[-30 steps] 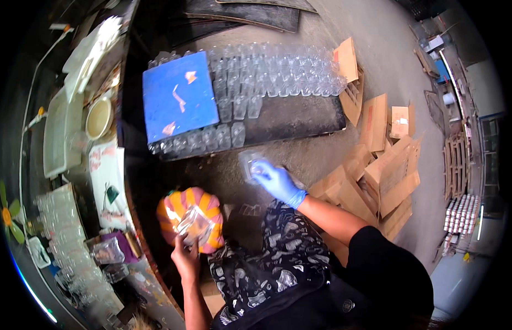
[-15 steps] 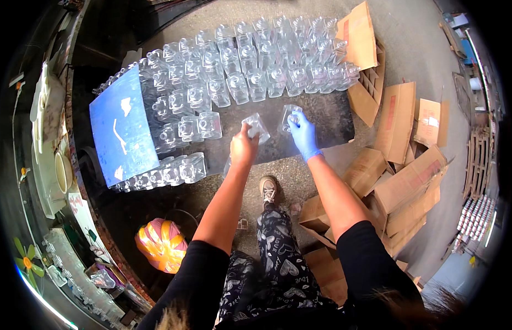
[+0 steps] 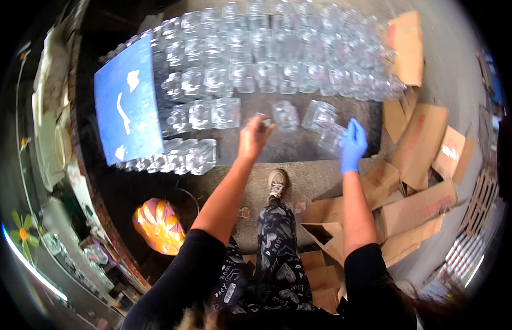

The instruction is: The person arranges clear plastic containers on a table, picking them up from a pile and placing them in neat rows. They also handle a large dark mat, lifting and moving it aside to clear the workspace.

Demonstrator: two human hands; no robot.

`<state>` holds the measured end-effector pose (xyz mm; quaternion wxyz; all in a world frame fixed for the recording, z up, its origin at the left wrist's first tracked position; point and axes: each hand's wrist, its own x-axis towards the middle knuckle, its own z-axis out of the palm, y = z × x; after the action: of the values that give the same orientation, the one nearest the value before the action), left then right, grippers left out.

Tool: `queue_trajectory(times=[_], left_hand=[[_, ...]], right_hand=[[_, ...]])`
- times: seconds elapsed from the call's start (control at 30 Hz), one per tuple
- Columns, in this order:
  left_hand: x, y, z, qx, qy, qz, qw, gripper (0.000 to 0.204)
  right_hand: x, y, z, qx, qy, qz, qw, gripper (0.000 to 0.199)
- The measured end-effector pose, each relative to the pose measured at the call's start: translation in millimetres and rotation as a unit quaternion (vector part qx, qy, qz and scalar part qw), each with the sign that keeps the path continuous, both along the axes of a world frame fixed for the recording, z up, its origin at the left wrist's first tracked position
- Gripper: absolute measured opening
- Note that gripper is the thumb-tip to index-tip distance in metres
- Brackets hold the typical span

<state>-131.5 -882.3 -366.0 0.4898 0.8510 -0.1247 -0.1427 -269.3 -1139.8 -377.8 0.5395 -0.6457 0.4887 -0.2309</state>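
Two clear square glass bottles, a left one (image 3: pixel 285 116) and a right one (image 3: pixel 318 115), are on the dark tabletop (image 3: pixel 239 148) in front of the packed rows. My bare left hand (image 3: pixel 252 138) is over the table, just left of the left bottle. Its fingers are bent and slightly apart, with a small clear glint beside the fingertips. On the right, my blue-gloved right hand (image 3: pixel 352 146) has its fingers pinched together at a third bottle (image 3: pixel 330 138), which is tilted and smeared by motion. The hand covers the end it grips.
Many glass bottles (image 3: pixel 242 77) stand in rows across the table's far side. A blue sheet (image 3: pixel 126 107) covers part of the left rows. Cardboard boxes (image 3: pixel 418 209) are heaped at the right. A yellow-and-pink bundle (image 3: pixel 158 226) is on the floor at left.
Both hands have moved apart from the two bottles they held, which now rest on the table. My right hand has shifted right with another bottle. The whole view has also shifted.
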Motion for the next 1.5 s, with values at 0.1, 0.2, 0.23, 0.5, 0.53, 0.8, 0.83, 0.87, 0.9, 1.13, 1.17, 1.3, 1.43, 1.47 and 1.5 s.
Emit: queue_trajectory(times=[0.1, 0.2, 0.23, 0.5, 0.53, 0.8, 0.83, 0.87, 0.9, 1.13, 1.17, 1.3, 1.43, 1.47, 1.5], left_hand=[[4.8, 6.0, 5.0, 0.029, -0.022, -0.065, 0.997, 0.026], [-16.0, 69.2, 15.3, 0.011, -0.161, -0.078, 0.984, 0.037], [-27.8, 78.2, 30.7, -0.055, -0.089, -0.047, 0.993, 0.047], [-223.7, 368.0, 152.8, 0.055, 0.021, 0.105, 0.993, 0.045], [-241.2, 413.8, 165.8, 0.089, 0.036, 0.141, 0.985, 0.036], [-336.3, 814.1, 291.7, 0.199, -0.135, 0.607, 0.757, 0.029], [-334.4, 871.1, 311.9, 0.220, -0.249, 0.613, 0.717, 0.031], [-327.5, 925.8, 334.2, 0.216, -0.303, 0.647, 0.666, 0.030], [-320.0, 966.1, 353.9, 0.191, -0.265, 0.687, 0.649, 0.031], [-277.6, 1161.6, 365.6, 0.142, -0.307, 0.644, 0.687, 0.043], [-264.3, 1169.6, 358.5, 0.134, -0.309, 0.629, 0.701, 0.038], [-258.8, 1180.4, 341.2, 0.005, -0.221, 0.667, 0.712, 0.023], [-267.9, 1166.3, 394.4, -0.029, -0.228, 0.710, 0.665, 0.025], [-275.1, 1161.5, 414.4, -0.021, -0.216, 0.713, 0.667, 0.030], [-280.8, 1157.7, 451.9, -0.071, -0.162, 0.728, 0.663, 0.033]], right_hand=[[-15.3, -9.3, -1.6, -0.087, -0.014, 0.072, 0.993, 0.024], [-4.7, 41.4, 60.6, -0.135, 0.102, 0.163, 0.972, 0.032], [-19.0, 31.5, 61.1, -0.158, 0.110, 0.162, 0.968, 0.038], [-101.3, 125.6, 102.8, -0.365, 0.230, 0.283, 0.856, 0.036], [-102.8, 150.1, 107.8, -0.359, 0.230, 0.283, 0.859, 0.037], [-64.4, 546.7, 183.0, -0.196, 0.041, 0.488, 0.850, 0.031], [-48.3, 617.7, 207.4, -0.231, 0.020, 0.541, 0.809, 0.030], [-31.2, 677.5, 208.7, -0.137, -0.034, 0.578, 0.803, 0.029], [-11.0, 746.3, 243.4, -0.172, -0.066, 0.637, 0.748, 0.029], [28.1, 1129.0, 397.0, -0.035, -0.351, 0.807, 0.474, 0.033], [33.7, 1163.2, 402.5, -0.058, -0.388, 0.800, 0.454, 0.033], [20.0, 1274.6, 409.7, -0.071, -0.351, 0.817, 0.452, 0.039], [32.5, 1340.6, 389.6, -0.094, -0.424, 0.772, 0.465, 0.044], [35.4, 1351.1, 379.1, -0.039, -0.373, 0.806, 0.459, 0.044], [42.0, 1358.8, 373.2, 0.012, -0.322, 0.831, 0.453, 0.044]])
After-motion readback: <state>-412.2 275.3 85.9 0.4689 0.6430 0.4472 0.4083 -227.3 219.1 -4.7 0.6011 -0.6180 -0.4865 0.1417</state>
